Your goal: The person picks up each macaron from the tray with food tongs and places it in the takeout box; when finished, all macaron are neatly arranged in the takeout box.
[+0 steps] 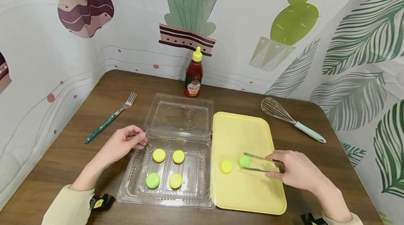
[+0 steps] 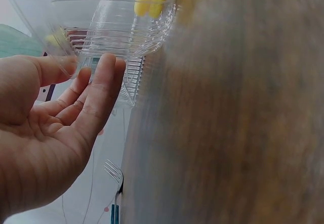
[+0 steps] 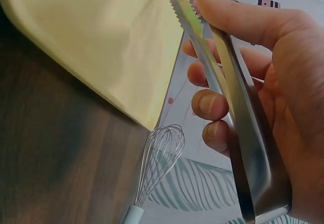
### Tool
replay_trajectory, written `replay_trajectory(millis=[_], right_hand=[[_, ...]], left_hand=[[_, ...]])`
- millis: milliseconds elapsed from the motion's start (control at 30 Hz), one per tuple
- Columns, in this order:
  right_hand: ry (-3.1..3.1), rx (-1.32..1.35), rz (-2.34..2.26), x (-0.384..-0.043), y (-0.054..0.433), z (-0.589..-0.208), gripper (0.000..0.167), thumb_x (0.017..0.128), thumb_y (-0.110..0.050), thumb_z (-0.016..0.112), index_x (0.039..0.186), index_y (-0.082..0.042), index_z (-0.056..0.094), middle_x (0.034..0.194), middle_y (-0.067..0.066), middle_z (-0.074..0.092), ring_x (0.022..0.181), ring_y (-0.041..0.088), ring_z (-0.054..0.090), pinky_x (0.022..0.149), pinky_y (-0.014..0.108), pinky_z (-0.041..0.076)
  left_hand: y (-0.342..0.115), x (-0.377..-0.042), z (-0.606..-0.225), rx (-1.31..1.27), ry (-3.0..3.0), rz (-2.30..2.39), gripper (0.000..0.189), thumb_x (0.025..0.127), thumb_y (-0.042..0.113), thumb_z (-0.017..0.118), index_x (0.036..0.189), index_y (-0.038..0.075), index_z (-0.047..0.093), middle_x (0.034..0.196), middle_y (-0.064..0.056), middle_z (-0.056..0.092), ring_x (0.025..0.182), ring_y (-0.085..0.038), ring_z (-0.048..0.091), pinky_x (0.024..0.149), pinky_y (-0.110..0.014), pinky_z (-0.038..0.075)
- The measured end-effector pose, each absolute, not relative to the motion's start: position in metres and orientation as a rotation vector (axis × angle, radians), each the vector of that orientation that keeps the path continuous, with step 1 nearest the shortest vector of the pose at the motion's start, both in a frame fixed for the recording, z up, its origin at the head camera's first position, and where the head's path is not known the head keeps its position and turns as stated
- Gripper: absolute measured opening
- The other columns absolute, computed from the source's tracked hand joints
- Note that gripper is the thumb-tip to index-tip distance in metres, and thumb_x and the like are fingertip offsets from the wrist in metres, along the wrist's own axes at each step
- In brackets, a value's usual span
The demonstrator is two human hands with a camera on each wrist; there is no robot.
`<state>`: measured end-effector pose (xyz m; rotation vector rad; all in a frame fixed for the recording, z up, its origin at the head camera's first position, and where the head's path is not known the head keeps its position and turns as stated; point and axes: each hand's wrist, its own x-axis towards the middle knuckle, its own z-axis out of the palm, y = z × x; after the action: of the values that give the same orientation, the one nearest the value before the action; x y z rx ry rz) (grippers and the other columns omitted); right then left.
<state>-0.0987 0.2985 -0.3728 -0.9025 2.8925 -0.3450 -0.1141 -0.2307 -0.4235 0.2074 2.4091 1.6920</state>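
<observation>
My right hand (image 1: 298, 170) grips metal tongs (image 3: 243, 117), whose spread, toothed tips stand on either side of a green macaron (image 1: 244, 161) on the yellow tray (image 1: 246, 193). Left of that lies a yellow macaron (image 1: 226, 166). With thumb and fingertips, my left hand (image 1: 127, 140) pinches the rim of a clear plastic container (image 2: 96, 36) near its hinged corner. Its lid (image 1: 180, 112) is folded back. Inside the base sit a green macaron (image 1: 153, 180) and three yellow ones, among them a yellow macaron (image 1: 175, 180) beside the green.
A fork (image 1: 110, 118) with a teal handle lies on the wooden table (image 1: 63, 161) at the left. Behind the lid stands a red sauce bottle (image 1: 193, 74) with a yellow cap. A whisk (image 1: 293, 119) rests right of the tray. A patterned cloth (image 1: 132, 14) hangs behind.
</observation>
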Motion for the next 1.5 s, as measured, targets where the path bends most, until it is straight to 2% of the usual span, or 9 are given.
replay_trajectory(millis=[367,567,1500], right_hand=[[2.87,-0.89,-0.343,-0.0987,0.2994,-0.3763,0.031,0.08,-0.041,0.083,0.103,-0.021,0.073,0.079,-0.02,0.055,0.065,0.0,0.048,0.053,0.021,0.036],[2.869,-0.915,-0.341,-0.099,0.2983,-0.3764,0.027,0.079,-0.037,0.084,0.1,-0.024,0.074,0.078,-0.02,0.054,0.063,-0.001,0.046,0.052,0.02,0.035],[2.825,-0.886,-0.26,-0.1035,0.2908,-0.3683,0.018,0.082,-0.034,0.082,0.097,-0.025,0.076,0.09,-0.018,0.065,0.068,-0.002,0.052,0.054,0.022,0.042]], left_hand=[[-0.2301,-0.1141,-0.4228,0.222,2.401,1.714,0.018,0.103,0.007,0.055,0.106,-0.011,0.058,0.096,-0.02,0.07,0.084,-0.023,0.071,0.071,-0.029,0.061],[-0.2306,-0.1143,-0.4227,0.226,2.399,1.708,0.017,0.103,0.006,0.055,0.106,-0.011,0.058,0.096,-0.019,0.07,0.084,-0.022,0.071,0.071,-0.028,0.061],[-0.232,-0.1146,-0.4249,0.22,2.395,1.705,0.019,0.103,0.009,0.057,0.105,-0.01,0.058,0.096,-0.019,0.07,0.084,-0.023,0.072,0.072,-0.029,0.061]])
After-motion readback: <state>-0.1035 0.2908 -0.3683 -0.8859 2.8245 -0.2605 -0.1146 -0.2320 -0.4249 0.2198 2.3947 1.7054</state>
